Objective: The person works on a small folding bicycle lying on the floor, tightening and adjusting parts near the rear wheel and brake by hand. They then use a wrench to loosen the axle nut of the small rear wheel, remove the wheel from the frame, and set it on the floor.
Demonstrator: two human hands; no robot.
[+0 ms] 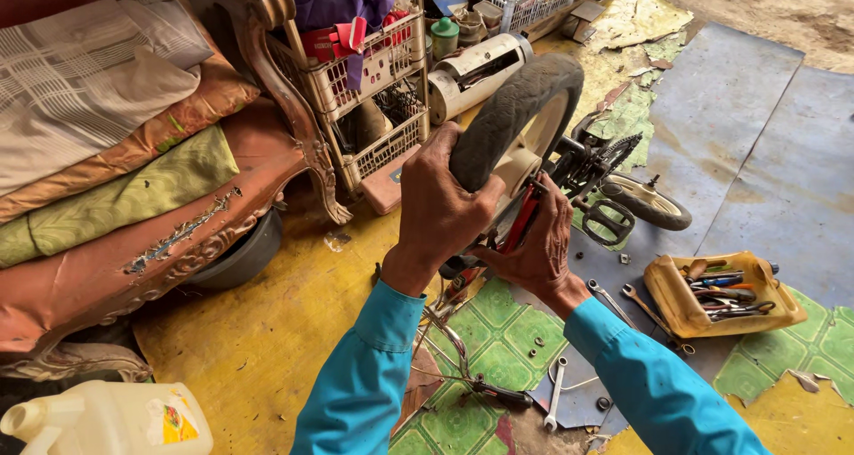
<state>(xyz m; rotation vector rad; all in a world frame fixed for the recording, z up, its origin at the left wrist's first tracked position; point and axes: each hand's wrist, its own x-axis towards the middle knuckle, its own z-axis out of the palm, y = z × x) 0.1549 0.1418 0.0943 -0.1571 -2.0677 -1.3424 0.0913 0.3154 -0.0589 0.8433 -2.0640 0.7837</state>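
- Two hands work on a small upturned bicycle over a patchwork floor (267,330) of yellow and green-patterned sheet.
- Left hand (442,208): fingers wrapped over the near edge of the black tyre (511,108), clamped on it. Teal sleeve (369,375) reaches to the wrist.
- Right hand (538,246): pressed against the red frame (525,217) just below the wheel hub, fingers curled in toward the frame; whether they close fully around it cannot be told from this view.
- Wheel stands upright between the hands, tyre uppermost, pale rim (543,126) showing inside it.
- Chainring (614,157) and black pedal (609,222) lie just beyond the right hand; a second small wheel (654,204) lies flat on the floor beyond them.
- Handlebar (463,366) with dark grip points toward the camera, below the hands.
- Open-end spanners (614,297) lie on the floor just right of the right wrist; another spanner (555,393) lies nearer the camera. Small nuts and washers are scattered around.
- Cut-open yellow container (676,308) at right holds pliers, screwdrivers and other tools.
- Carved wooden sofa (160,250) with worn orange upholstery at left, folded cloths stacked on it.
- Plastic basket rack (374,72) stands behind the wheel, stuffed with oddments.
- White jug (107,419) at lower left.
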